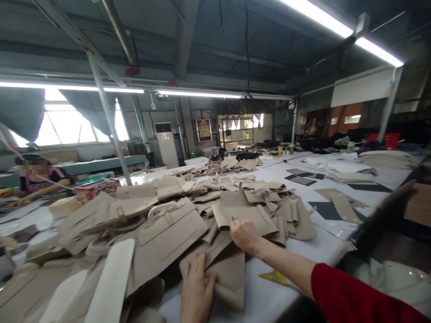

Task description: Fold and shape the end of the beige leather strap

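**Two hands on a heap of beige bag panels**

Two bare hands work at the near edge of a long white table (pixel 303 251). The left hand (pixel 196 291) lies flat, fingers spread and open, palm down on a folded beige panel (pixel 229 278) that rests at the table's near edge; it presses on the piece without closing round it. The right hand (pixel 245 235), on an arm in a red sleeve (pixel 357 298), reaches further in and touches the lower edge of another beige panel (pixel 244 215), which lies just beyond the folded one and carries a small brass fitting near the fingertips. Its fingers curl over that edge, but whether they pinch the panel or only rest on it cannot be told.

Just left of both pieces lies a flap panel with a pale handle (pixel 168 231) and brass studs, tilted across the heap. Around these spreads a large pile of beige pieces (pixel 208 184), overlapping loosely and running away down the table. White shaped strips (pixel 112 280) lie at the near left. A small yellow triangular scrap (pixel 274 277) lies on the bare table under the right forearm.

Further right on the table are dark grey sheets (pixel 325 211) and striped black pieces (pixel 301 177). At far left another person (pixel 37 177) sits at a neighbouring bench, beside a colourful box (pixel 96 187). A white standing air conditioner (pixel 166 143) stands against the back wall.
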